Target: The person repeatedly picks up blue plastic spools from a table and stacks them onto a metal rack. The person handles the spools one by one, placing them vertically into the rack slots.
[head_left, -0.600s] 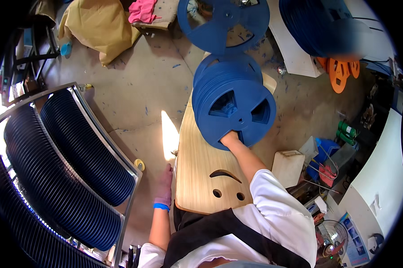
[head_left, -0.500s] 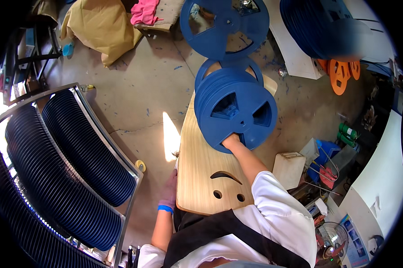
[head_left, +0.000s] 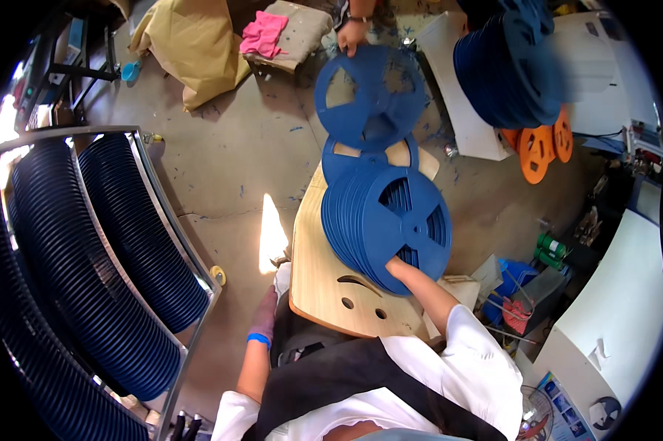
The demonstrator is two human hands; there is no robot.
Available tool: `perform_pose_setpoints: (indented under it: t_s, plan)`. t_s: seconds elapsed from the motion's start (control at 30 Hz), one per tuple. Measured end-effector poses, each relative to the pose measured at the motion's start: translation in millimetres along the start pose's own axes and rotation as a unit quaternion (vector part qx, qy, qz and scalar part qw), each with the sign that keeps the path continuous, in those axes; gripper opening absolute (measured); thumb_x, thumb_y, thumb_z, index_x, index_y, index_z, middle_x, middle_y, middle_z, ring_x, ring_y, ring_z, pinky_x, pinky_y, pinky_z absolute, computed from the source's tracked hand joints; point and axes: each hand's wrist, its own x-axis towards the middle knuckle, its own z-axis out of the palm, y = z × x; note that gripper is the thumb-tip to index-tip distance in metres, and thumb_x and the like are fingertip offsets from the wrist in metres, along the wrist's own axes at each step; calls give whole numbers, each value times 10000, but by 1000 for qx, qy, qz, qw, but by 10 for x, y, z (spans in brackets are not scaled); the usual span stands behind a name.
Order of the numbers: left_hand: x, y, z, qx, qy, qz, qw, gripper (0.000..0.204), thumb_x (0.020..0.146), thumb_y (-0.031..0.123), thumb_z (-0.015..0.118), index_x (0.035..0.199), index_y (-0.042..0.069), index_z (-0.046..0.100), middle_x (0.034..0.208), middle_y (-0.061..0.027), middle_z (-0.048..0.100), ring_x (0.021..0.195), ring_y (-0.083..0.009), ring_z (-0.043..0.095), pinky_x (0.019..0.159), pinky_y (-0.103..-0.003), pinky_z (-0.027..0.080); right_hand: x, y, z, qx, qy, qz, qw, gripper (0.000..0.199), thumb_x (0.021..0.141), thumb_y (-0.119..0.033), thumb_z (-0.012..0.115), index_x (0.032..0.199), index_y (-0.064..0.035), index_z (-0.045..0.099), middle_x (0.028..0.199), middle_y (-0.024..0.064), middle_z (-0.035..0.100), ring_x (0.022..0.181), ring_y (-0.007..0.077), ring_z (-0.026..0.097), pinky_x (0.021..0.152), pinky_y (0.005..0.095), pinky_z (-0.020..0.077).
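Observation:
A stack of blue plastic reel discs (head_left: 346, 220) with cut-out windows stands tilted on a wooden board (head_left: 320, 287) in front of me. My right hand (head_left: 399, 267) reaches through the lowest window of the nearest disc and grips it; the fingertips are hidden inside. My left hand (head_left: 264, 314), in a purplish glove with a blue wristband, is low beside the board's left edge. Its fingers are closed around something whitish, too unclear to name. Beyond the stack, a co-worker's hand (head_left: 353, 35) holds another blue disc (head_left: 372, 132) upright by its top rim.
A metal rack (head_left: 136, 220) packed with dark blue discs stands at the left. More blue discs (head_left: 500, 70) sit on a white surface at the back right, near orange discs (head_left: 535, 154). A stool (head_left: 294, 33) bears a pink cloth (head_left: 265, 34). Blue scraps litter the floor.
The stack has come nearer to me along the board, with my right hand still in its window. The far disc has also come nearer, and the co-worker's hand on it now shows.

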Motion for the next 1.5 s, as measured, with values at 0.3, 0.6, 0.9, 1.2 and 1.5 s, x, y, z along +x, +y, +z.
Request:
perform_pose_setpoints:
  t_s: [0.3,0.6,0.9,1.2,1.5]
  plan:
    - [-33,-170,-256,-91,11,31,995,525,966,341,468,1371,9,439,1384,-103,472,1257,-183,436,1058,-291,309,-1576,-1380,-461,87,-205,133,966,638,993,-454,307,1011,106,613,946,210,667,852,260,676,810,318,545]
    - [-114,169,-758,-92,-15,224,970,559,947,344,502,1369,-15,427,1396,-102,466,1281,-185,432,1075,-292,302,-2300,-2926,652,110,-56,-57,991,631,975,-473,318,1117,76,593,1032,186,667,944,234,664,868,327,523]
    - [-1806,1844,-1886,-35,-16,609,792,443,956,194,517,1346,-9,457,1356,-157,497,1251,-238,479,1050,-305,348,-1758,-4063,2688,199,-237,-179,934,445,963,-290,444,1199,73,547,1100,198,642,1014,276,636,931,362,506]
    - [-2118,1957,-2794,-103,28,493,863,537,905,351,623,1293,3,494,1171,-40,566,1097,-134,507,975,-254,360,-689,-3907,4682,128,-299,-213,921,573,942,-477,388,1080,33,611,1005,162,667,856,250,664,773,362,555]
    - [-1700,1906,-3215,-223,58,544,807,729,795,509,697,1304,31,490,1237,-55,550,1151,-155,488,1008,-300,335,-128,-4162,5213,60,-377,-191,904,215,914,-153,547,1065,-27,632,1014,100,658,897,186,648,759,292,541]
